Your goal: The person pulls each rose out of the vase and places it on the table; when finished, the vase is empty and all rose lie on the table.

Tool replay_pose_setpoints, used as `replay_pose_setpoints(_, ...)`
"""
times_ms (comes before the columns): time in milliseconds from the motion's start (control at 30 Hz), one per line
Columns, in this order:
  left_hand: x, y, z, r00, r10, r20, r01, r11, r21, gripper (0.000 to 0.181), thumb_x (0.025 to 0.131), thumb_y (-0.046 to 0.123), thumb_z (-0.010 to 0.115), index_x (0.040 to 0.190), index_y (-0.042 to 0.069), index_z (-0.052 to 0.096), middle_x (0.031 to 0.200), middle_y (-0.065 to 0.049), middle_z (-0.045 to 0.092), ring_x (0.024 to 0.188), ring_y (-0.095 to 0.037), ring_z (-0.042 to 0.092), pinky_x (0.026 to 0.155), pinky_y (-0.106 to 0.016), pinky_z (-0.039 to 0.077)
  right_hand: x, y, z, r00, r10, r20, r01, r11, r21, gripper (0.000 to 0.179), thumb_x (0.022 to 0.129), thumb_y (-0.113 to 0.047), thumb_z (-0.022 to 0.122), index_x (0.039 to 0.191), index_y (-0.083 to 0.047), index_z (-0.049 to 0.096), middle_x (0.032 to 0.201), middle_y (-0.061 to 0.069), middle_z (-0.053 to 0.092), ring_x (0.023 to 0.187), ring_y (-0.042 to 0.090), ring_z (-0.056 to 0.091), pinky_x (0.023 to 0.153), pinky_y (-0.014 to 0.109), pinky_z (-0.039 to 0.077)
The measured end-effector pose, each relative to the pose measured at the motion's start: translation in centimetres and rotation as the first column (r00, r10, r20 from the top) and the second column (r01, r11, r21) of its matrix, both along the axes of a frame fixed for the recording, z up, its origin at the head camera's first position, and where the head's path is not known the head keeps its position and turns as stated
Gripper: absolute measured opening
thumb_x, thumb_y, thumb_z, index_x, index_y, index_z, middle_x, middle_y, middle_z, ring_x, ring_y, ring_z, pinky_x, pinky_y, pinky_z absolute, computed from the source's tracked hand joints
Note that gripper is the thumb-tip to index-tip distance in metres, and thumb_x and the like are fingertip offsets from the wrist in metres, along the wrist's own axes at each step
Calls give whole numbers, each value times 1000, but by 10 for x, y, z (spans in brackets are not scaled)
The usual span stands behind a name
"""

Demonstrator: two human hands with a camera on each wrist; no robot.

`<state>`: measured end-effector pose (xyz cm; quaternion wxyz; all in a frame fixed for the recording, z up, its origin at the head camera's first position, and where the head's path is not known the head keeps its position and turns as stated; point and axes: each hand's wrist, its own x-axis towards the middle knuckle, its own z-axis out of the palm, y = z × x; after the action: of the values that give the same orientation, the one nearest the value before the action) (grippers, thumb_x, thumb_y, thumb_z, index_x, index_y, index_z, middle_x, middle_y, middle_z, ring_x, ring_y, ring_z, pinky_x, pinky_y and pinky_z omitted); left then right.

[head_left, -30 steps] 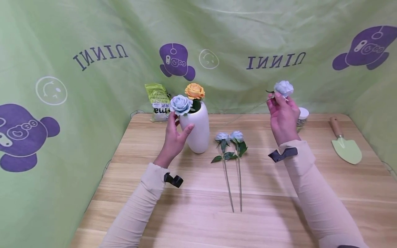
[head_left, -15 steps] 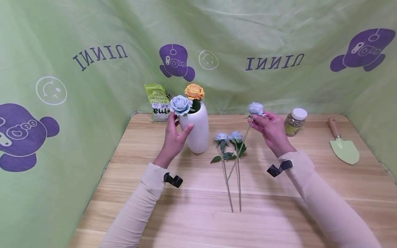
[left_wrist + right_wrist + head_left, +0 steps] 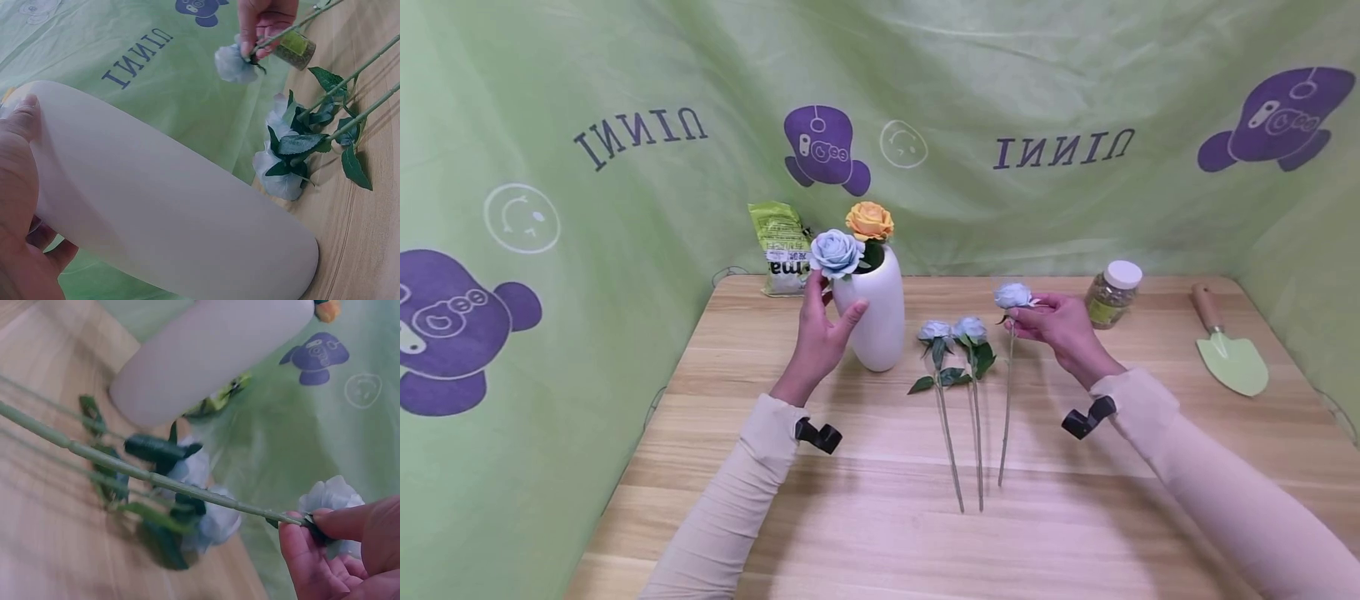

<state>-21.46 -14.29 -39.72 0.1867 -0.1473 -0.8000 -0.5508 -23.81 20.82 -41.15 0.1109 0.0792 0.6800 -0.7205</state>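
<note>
My left hand point(image 3: 822, 333) grips the white vase point(image 3: 882, 325) near its rim, thumb on the front and fingers on the far side. An orange rose point(image 3: 870, 221) and a light blue rose point(image 3: 837, 252) stand in its mouth. Between thumb and fingers, my right hand point(image 3: 1071, 333) pinches another pale blue rose point(image 3: 331, 499) by the stem just under the bloom. Its bare stem point(image 3: 1006, 408) points towards the front of the table. Beside it, two leafy pale blue roses point(image 3: 281, 165) lie side by side, right of the vase.
A green and white printed bag point(image 3: 782, 242) stands behind the vase. At the back right are a white-lidded jar point(image 3: 1115, 293) and a green trowel point(image 3: 1234, 360) with a wooden handle. Green printed cloth point(image 3: 970, 225) hangs around the wooden table point(image 3: 880, 542).
My right hand has brought the rose down and left from beside the jar, its stem swinging round to point frontward, next to the two lying roses. My left hand stays at the vase.
</note>
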Motion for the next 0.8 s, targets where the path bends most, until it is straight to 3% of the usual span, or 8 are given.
replay_pose_setpoints(167,0,-1,0,1000,1,11,-1,1000,-5,74,95,23,70,152,4,27,152,-17,36,143,-32,38,121,-46,36,-1,8,-8,1000,16,14,-17,995,99,62,94,-4,66,146,10,36,79,-9,75,78,8,76,84,27,61)
replay_pose_setpoints(600,-1,-1,2,1000,-4,27,5,1000,-18,73,95,24,70,150,5,27,152,-15,36,143,-29,37,121,-46,36,-10,12,-29,998,55,21,-58,982,179,53,93,-5,68,137,11,42,76,-9,74,72,7,74,79,29,62)
replay_pose_setpoints(800,-1,-1,1,1000,0,27,1,1000,-28,74,95,24,69,152,6,25,153,-15,35,142,-29,37,120,-46,37,-13,5,-36,998,57,33,-62,983,170,48,93,-2,68,133,11,45,76,-4,75,69,8,74,78,30,62)
